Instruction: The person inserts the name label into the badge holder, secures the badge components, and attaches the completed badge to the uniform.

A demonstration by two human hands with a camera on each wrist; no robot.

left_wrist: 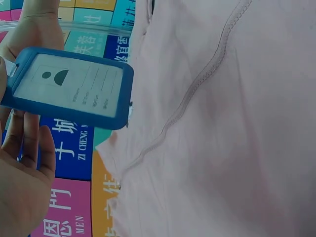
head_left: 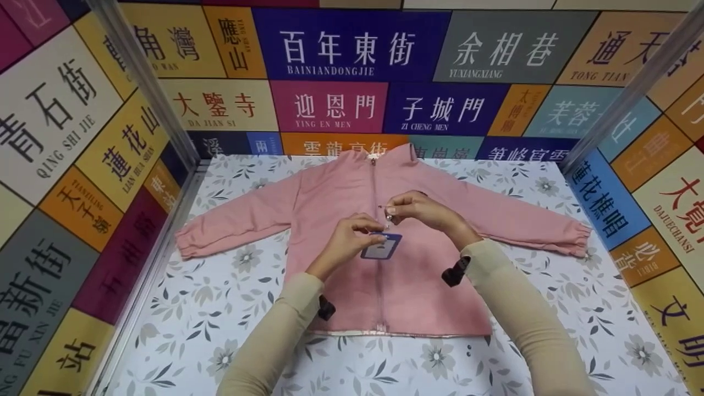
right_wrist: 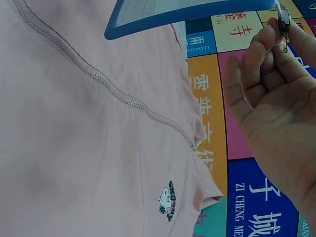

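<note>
Both hands are up over the middle of the jacket, close together. Left hand (head_left: 344,237) pinches the top edge of a blue-framed ID badge holder (head_left: 379,247), thumb and fingertips closed on it. Right hand (head_left: 424,211) grips a small metal clip (right_wrist: 284,22) between thumb and index finger, other fingers curled in loosely. Clip is just beyond the badge's top edge; can't tell from here whether the two are joined. Badge sits in front of the zipper line, roughly mid-jacket, tilted; the white card (left_wrist: 69,84) in it shows a simple figure icon and ruled lines.

Pink jacket (head_left: 333,289) lies spread out front up, collar on the far side, hem toward the person, sleeves out to both sides, cuffs gathered. Zipper (head_left: 380,291) runs down the middle from collar to hem. Small cartoon print (right_wrist: 167,201) on the chest, to the person's right of the zipper, near the collar.

Under it, a white floral tablecloth (head_left: 187,302), grey leaves and flowers. Colourful street-sign panels (head_left: 352,44) line the back and both sides. Person wears beige sleeves (head_left: 533,319), with a black device (head_left: 455,273) at each wrist.
</note>
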